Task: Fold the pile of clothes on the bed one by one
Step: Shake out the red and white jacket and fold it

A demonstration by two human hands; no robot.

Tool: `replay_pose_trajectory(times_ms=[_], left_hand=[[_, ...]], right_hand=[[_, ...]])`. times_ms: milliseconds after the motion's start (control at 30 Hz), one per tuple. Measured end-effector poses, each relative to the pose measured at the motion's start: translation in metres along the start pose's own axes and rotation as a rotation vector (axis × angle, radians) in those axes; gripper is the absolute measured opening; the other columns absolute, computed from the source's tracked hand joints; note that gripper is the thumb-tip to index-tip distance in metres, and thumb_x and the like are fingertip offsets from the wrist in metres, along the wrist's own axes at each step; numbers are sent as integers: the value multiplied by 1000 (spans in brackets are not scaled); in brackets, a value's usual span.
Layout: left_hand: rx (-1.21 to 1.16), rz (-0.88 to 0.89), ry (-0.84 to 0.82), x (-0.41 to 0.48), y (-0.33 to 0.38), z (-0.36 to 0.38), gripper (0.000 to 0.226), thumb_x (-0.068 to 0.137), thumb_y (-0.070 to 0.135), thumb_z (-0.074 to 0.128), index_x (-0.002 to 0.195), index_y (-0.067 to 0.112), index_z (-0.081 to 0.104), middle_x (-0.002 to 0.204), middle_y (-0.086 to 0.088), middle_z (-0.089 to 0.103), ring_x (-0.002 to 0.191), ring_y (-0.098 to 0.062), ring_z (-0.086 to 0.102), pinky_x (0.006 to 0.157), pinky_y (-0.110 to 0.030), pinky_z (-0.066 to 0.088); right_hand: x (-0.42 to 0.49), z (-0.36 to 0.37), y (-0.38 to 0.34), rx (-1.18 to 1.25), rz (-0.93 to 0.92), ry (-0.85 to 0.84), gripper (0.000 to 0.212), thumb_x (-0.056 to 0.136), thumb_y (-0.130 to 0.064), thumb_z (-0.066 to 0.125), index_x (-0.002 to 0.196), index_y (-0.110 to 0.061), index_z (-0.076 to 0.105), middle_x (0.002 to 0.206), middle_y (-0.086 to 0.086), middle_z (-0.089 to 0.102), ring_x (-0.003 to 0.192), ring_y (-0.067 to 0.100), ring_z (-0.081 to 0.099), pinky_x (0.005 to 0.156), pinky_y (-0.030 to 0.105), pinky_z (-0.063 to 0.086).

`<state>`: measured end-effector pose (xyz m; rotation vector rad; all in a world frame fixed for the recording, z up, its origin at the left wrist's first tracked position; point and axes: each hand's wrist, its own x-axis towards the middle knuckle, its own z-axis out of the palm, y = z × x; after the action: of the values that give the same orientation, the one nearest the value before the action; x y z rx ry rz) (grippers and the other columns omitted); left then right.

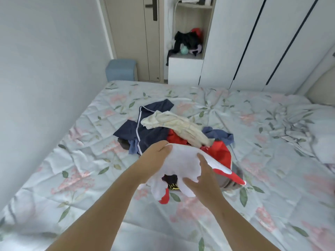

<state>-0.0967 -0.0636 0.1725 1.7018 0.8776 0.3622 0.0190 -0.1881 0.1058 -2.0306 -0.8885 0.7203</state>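
Observation:
A pile of clothes (pixel 159 131) lies in the middle of the bed (pixel 90 171): a navy garment with white piping (pixel 145 124), a cream garment (pixel 179 125), a blue piece (pixel 219 134) and red fabric (pixel 219 153). I hold a white garment with red trim (pixel 183 162) bunched just above the pile's near side. My left hand (pixel 159 149) grips its upper left edge. My right hand (pixel 201 174) grips its lower right part, thumb over the cloth. A dark patch with yellow marks (pixel 172 182) shows below the white fabric.
The bed's floral quilt spreads all round the pile. A pillow (pixel 311 127) lies at the right. A wall runs along the left side. Beyond the bed stand a blue stool (pixel 121 69), a door (pixel 137 37), a shelf holding clothes (pixel 188 42) and white wardrobes (pixel 262 42).

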Motion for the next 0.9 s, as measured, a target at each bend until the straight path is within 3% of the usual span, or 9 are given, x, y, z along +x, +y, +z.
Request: replay_pose_trajectory(times_ms=[133, 233, 300, 467, 533, 600, 700, 800, 900], left_hand=[[-317, 30, 83, -39, 45, 10, 23, 97, 26, 47, 77, 18, 54, 85, -9, 45, 82, -23, 39, 77, -36, 33], [-397, 18, 161, -59, 59, 20, 20, 99, 25, 45, 85, 21, 59, 97, -8, 55, 92, -24, 51, 91, -42, 43], [-464, -10, 227, -69, 55, 25, 16, 99, 27, 47, 92, 25, 61, 106, -6, 60, 102, -25, 55, 100, -43, 41], [-311, -159, 364, -86, 8, 44, 19, 95, 34, 46, 92, 18, 57, 96, -7, 56, 90, -22, 52, 87, -38, 44], [-234, -192, 365, -92, -12, 54, 24, 95, 32, 44, 85, 12, 54, 90, -11, 52, 80, -21, 48, 75, -34, 42], [-137, -204, 341, -98, -25, 63, 27, 99, 27, 39, 85, 8, 50, 85, -9, 46, 75, -19, 44, 66, -29, 36], [-92, -161, 324, -102, -29, 65, 28, 100, 26, 38, 87, 4, 50, 82, -9, 43, 73, -17, 41, 65, -27, 34], [-40, -78, 323, -102, -13, 55, 30, 99, 26, 43, 85, 1, 52, 78, -6, 44, 71, -15, 42, 66, -27, 36], [-30, 89, 215, -110, 20, 43, 33, 96, 22, 51, 68, 6, 46, 63, 5, 39, 56, -5, 38, 56, -15, 33]], right_hand=[[-21, -37, -14, 76, -98, 67, 83, 83, -19, 71, 147, -31, 21, 147, -7, 33, 129, 14, 39, 109, 34, 35], [-38, -56, -16, 20, -135, 5, 52, 87, -23, 67, 133, -33, 46, 123, -5, 49, 94, 7, 48, 84, 14, 41], [-48, -60, -12, -30, -128, -88, 30, 89, -28, 64, 118, -33, 58, 111, -5, 56, 89, 6, 51, 68, 3, 38], [-66, -49, 20, 36, -24, -135, 24, 91, -21, 60, 114, -27, 58, 99, 1, 57, 76, 6, 53, 54, 6, 38], [-72, -45, 31, 39, 14, -167, 27, 91, -18, 59, 118, -23, 56, 97, 1, 55, 72, 4, 51, 53, 5, 38], [-74, -43, 40, 13, 23, -178, 32, 91, -18, 59, 122, -21, 55, 101, 0, 53, 79, 7, 52, 57, 5, 38], [-73, -44, 46, -25, 17, -188, 39, 90, -19, 59, 128, -22, 52, 107, -2, 52, 94, 10, 52, 66, 11, 38], [-70, -44, 41, -6, -7, -245, 46, 89, -15, 60, 132, -24, 45, 112, -5, 49, 101, 9, 49, 62, 3, 37], [-57, -43, 31, -31, -194, -116, 56, 80, -10, 63, 132, -18, 45, 115, -4, 55, 109, 18, 56, 76, 9, 45]])
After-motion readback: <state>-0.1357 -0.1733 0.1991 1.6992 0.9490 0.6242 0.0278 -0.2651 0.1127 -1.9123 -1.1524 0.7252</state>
